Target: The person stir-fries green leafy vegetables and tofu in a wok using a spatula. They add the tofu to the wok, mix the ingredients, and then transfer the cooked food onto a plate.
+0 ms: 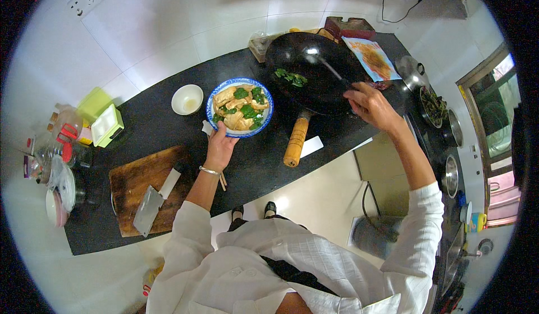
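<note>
My left hand point(220, 149) grips the near rim of a blue-and-white bowl point(209, 112), which holds pale, browned tofu-like pieces and green leaves. To its right sits a black wok point(324, 97) with a wooden handle point(296, 142) pointing towards me. Some green leaves point(290, 77) lie inside the wok. Over the wok's right side, my right hand point(369, 103) holds the dark handle of a metal spatula or ladle point(330, 68), whose head rests in the wok. A small white bowl point(187, 99) with a little liquid stands left of the blue-and-white bowl.
A cleaver point(148, 209) lies on a wooden cutting board point(128, 179) at the left. Chopsticks point(223, 181) lie partly under my left wrist. A green-and-white container point(107, 125), jars and bottles stand at the far left. Behind the wok's right side is a printed packet point(371, 58); metal bowls point(452, 176) stand at the right.
</note>
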Demonstrator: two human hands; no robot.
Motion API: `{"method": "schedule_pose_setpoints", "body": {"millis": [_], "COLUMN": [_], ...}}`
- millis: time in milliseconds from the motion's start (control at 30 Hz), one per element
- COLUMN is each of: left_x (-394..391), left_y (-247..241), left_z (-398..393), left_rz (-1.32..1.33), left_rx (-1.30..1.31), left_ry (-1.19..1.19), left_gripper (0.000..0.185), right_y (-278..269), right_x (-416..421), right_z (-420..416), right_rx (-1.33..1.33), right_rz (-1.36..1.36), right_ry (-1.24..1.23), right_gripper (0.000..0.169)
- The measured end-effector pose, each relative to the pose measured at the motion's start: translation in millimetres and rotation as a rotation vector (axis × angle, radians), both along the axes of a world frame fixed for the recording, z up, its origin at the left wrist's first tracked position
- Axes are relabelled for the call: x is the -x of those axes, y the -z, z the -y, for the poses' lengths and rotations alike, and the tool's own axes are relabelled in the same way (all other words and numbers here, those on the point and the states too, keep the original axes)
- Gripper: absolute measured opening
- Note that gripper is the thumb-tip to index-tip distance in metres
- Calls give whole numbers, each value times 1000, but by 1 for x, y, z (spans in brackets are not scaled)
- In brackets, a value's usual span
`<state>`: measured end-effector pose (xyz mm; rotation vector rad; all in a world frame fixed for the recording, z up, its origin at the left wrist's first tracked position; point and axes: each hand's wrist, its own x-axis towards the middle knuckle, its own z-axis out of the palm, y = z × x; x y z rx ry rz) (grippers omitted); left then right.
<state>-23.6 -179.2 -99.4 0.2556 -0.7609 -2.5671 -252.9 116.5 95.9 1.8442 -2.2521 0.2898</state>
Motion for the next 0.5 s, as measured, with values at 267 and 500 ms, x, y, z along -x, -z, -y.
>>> {"method": "schedule_pose_setpoints", "body": {"millis": [267, 500], "left_x": [14, 23], "left_y": [18, 39], "left_z": [6, 16], "left_rz": [23, -16], "left_rx": [41, 23], "left_ry": [25, 24], "left_gripper": [51, 41], "right_y": [2, -58], "right_x": [5, 25], "right_z": [52, 32], "right_rx": [-194, 124], "right_rz": [-83, 466], "right_ry": [-6, 355], "right_gripper": [24, 19]}}
